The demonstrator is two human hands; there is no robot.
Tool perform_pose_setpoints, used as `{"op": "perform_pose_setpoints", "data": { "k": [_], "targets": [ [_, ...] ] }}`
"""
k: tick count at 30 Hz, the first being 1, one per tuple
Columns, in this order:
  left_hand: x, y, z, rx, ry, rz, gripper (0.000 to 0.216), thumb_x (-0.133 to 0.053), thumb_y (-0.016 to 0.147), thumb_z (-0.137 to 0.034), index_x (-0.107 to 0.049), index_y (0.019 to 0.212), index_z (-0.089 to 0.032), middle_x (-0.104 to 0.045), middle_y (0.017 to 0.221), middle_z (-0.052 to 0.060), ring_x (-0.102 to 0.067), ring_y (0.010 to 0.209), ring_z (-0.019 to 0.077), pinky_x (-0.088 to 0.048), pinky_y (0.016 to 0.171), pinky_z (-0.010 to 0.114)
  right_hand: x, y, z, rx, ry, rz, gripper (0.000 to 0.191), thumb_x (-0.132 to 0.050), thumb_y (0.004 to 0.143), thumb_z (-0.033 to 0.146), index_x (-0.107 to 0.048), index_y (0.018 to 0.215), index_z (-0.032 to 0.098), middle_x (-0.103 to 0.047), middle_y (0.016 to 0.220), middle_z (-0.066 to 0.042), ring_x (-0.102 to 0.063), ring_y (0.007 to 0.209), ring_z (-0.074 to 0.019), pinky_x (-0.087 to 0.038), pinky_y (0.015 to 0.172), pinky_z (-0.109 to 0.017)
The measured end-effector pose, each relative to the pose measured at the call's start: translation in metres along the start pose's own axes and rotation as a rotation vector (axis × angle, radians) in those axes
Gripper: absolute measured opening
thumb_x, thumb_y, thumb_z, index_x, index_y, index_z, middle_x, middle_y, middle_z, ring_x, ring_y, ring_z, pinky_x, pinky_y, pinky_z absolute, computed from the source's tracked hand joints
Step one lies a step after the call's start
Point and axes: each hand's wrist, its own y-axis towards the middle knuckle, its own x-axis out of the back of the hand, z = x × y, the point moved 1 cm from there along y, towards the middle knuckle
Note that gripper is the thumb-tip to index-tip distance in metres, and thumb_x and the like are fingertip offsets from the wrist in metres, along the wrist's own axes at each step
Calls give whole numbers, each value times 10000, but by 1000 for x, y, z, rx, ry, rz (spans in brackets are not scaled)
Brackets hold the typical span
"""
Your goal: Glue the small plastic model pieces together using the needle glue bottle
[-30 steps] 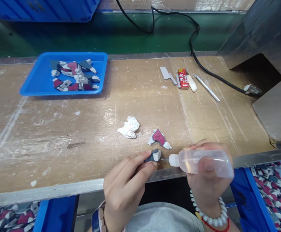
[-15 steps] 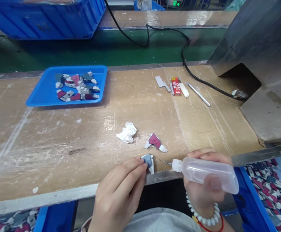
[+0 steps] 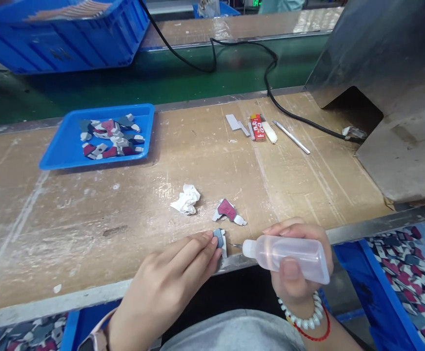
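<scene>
Under the fingertips of my left hand [image 3: 175, 265], a small grey-and-white plastic part [image 3: 220, 241] is gripped at the front edge of the bench. My right hand [image 3: 298, 273] is wrapped round a translucent squeeze bottle [image 3: 289, 258], lying nearly level with its thin needle tip [image 3: 235, 245] pointing left. The needle's end is at or very close to the part's right side; I cannot tell whether they touch. Just beyond lies a maroon-and-white plastic part [image 3: 228, 211]. A crumpled white tissue [image 3: 187, 200] rests to its left.
A blue tray [image 3: 58, 146] holds several assembled parts at the back left. Farther right lie a red-and-yellow packet [image 3: 257, 128] and a silver pen-like knife [image 3: 292, 138]. A black cable [image 3: 303, 124] runs to a metal housing [image 3: 410, 122]. A blue bin [image 3: 384, 292] of parts sits below right.
My right hand has brought the bottle left, so its needle is nearer the grey-and-white part. My left hand keeps its grip. The whole view has shifted and tilted slightly.
</scene>
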Motion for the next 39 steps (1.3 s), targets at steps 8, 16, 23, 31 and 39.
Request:
{"op": "perform_pose_setpoints", "data": {
  "k": [8, 16, 23, 31, 39],
  "targets": [
    [-7, 0, 7, -53, -69, -71, 13, -635, 943, -107, -649, 945, -108, -741, 854, 45, -732, 738, 161, -626, 748, 286, -2, 2, 2, -32, -7, 62, 239, -730, 827, 401, -621, 928, 214, -636, 745, -3, -655, 648, -177, -584, 548, -322],
    [-10, -2, 16, 62, -267, -11, 70, -608, 957, -111, -655, 905, -118, -709, 880, 69, -712, 800, 150, -594, 730, 254, -3, 0, 2, -38, 27, 131, 303, -790, 789, 351, -620, 1001, 217, -682, 817, -12, -681, 704, -181, -585, 578, -319],
    [-10, -1, 19, 137, -361, 4, 102, -605, 962, -127, -688, 909, -154, -742, 897, 66, -714, 825, 142, -585, 737, 241, -1, -3, 0, -35, -24, 191, 304, -787, 800, 372, -614, 1007, 230, -704, 838, -21, -706, 744, -211, -593, 614, -360],
    [-9, 4, 20, 228, -423, 15, 181, -599, 959, -138, -711, 820, -169, -760, 838, 41, -722, 768, 131, -554, 708, 203, -3, -3, 0, -19, -21, 213, 293, -768, 831, 392, -606, 1015, 232, -716, 850, -37, -715, 766, -225, -591, 624, -364],
    [-8, 3, 22, 264, -428, 32, 217, -587, 974, -173, -718, 801, -178, -761, 802, 33, -711, 715, 130, -537, 670, 204, -5, -6, -3, -50, -7, 162, 275, -791, 811, 341, -618, 997, 236, -713, 867, -30, -703, 787, -211, -569, 641, -333]
  ]
}}
